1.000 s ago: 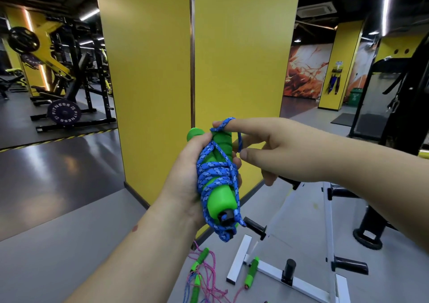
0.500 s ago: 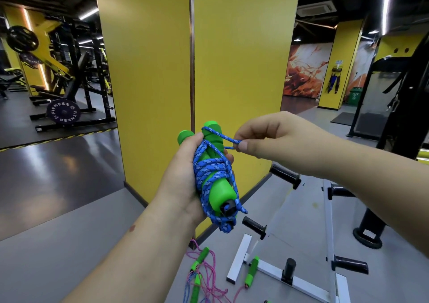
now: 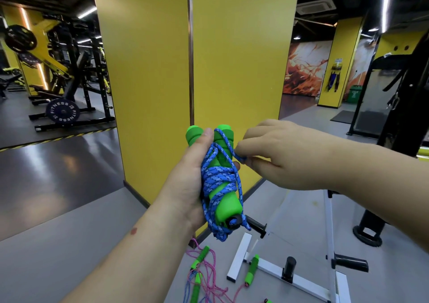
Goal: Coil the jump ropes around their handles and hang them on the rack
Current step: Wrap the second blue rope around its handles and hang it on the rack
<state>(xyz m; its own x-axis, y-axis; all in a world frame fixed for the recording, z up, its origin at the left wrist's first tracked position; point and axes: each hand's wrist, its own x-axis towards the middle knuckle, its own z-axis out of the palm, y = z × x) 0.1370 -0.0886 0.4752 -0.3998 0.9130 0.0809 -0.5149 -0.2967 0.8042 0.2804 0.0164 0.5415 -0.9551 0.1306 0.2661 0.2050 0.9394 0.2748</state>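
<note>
Here, label by label:

Left hand (image 3: 185,186): its grip is wrapped around two green handles (image 3: 222,175) held side by side and near upright, thumb lying up between their tops.
Rope (image 3: 216,182): blue, wound in crossing turns around the handles, from just under their tops down to the lower ends; a few loops hang past the black end cap below the left grip.
Right hand (image 3: 285,156): just right of the left grip, fingers curled, pinching a short end of the rope beside the upper part of the handles; the strand runs up from the pinch over the top of the right handle.
Rack (image 3: 292,277): white frame with black pegs, on the floor below and to the right of both grips, well apart from the bundle.
Other ropes (image 3: 206,277): pink and blue cords with green handles, lying loose on the floor right below the left grip, beside the foot of the rack.
Pillar (image 3: 232,59): yellow, standing straight behind both hands.
Gym machines (image 3: 58,82): far left of the left grip, with a weight plate marked FITNESS.
</note>
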